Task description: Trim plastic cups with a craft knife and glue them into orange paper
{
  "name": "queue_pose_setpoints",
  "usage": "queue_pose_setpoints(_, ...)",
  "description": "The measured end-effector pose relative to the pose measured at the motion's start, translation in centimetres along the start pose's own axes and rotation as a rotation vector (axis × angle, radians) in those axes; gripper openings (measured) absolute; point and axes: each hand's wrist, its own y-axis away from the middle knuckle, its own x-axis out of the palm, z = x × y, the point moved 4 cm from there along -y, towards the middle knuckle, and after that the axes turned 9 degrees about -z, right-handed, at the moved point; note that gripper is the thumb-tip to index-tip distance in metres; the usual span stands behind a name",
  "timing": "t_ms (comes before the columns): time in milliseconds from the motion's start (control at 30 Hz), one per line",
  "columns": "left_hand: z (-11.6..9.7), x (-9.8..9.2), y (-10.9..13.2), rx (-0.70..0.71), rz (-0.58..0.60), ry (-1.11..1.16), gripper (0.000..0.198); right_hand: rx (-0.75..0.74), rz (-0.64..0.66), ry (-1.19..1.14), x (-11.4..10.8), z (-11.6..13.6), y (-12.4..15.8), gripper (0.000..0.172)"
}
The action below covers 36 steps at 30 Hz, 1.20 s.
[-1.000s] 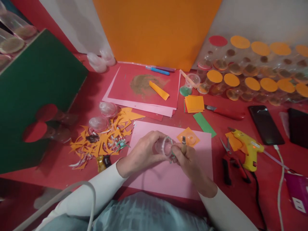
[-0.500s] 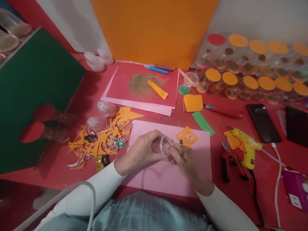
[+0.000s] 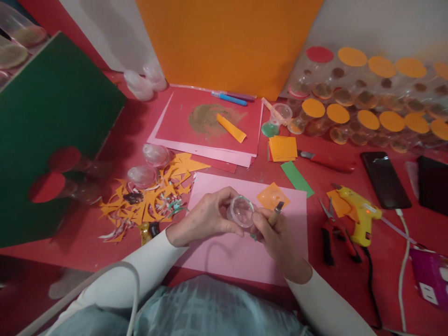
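My left hand (image 3: pixel 212 215) is closed round the side of a small clear plastic cup (image 3: pixel 242 212), its round mouth facing up toward me. The fingers of my right hand (image 3: pixel 278 240) pinch the cup's right rim. That same hand also grips a short wooden-handled blade (image 3: pixel 279 207), its metal tip pointing up and away from the cup. A thin greenish-white strip hangs at the rim by my right fingers. Both hands are above a pink sheet (image 3: pixel 224 259). Just beyond them, an orange paper square (image 3: pixel 268 192) lies with a clear plastic piece on it.
Orange paper scraps (image 3: pixel 150 210) and clear cups (image 3: pixel 142 176) lie left. On the right are red-handled pliers (image 3: pixel 329 242), a yellow glue gun (image 3: pixel 362 214) with its cord, and a phone (image 3: pixel 385 179). Orange-topped plastic pieces (image 3: pixel 367 119) stand in rows behind. A green board (image 3: pixel 59 140) leans left.
The cup has been turned so that its mouth shows rounder and faces up more. The blade in my right hand has tilted to the right. The view has shifted slightly.
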Motion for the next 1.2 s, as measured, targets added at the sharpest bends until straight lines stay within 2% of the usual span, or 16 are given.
queue_pose_setpoints(233, -0.1, 0.4, 0.0, -0.064, 0.091, 0.189, 0.059, 0.009, 0.014, -0.083, 0.2, -0.2, 0.4, 0.049)
queue_pose_setpoints(300, 0.0, 0.3, -0.1, -0.055, 0.084, 0.19, 0.059, 0.05, 0.002, -0.076, 0.3, -0.4, 0.4, 0.049)
queue_pose_setpoints(433, 0.1, -0.3, -0.1, 0.046, -0.026, 0.045, 0.056, 0.123, -0.044, -0.023, 0.2, -0.6, -0.1, 0.05)
queue_pose_setpoints(567, -0.3, -0.7, 0.1, 0.186, -0.105, -0.165, 0.05, -0.018, -0.101, 0.068, -0.3, 0.0, -0.5, 0.05)
queue_pose_setpoints(700, -1.2, -0.6, 0.3, 0.295, -0.139, -0.354, 0.042, -0.142, -0.124, 0.255, -0.6, 0.4, -0.5, 0.04)
queue_pose_setpoints(867, -1.3, 0.5, 0.6, 0.478, -0.147, -0.539, 0.033, -0.161, -0.186, 0.391, -0.6, 0.3, -0.6, 0.038)
queue_pose_setpoints(933, -0.9, 1.1, 0.7, 0.512, -0.138, -0.595, 0.036, -0.155, -0.207, 0.399, -0.6, 0.1, -0.7, 0.037)
queue_pose_setpoints(1033, -0.1, 1.6, 0.6, 0.474, -0.118, -0.6, 0.041, -0.138, -0.201, 0.418, -0.7, -0.3, -0.7, 0.037)
queue_pose_setpoints(1200, 0.5, 1.4, 0.3, 0.352, -0.118, -0.529, 0.024, -0.163, -0.101, 0.402, -0.2, -0.1, -0.6, 0.04)
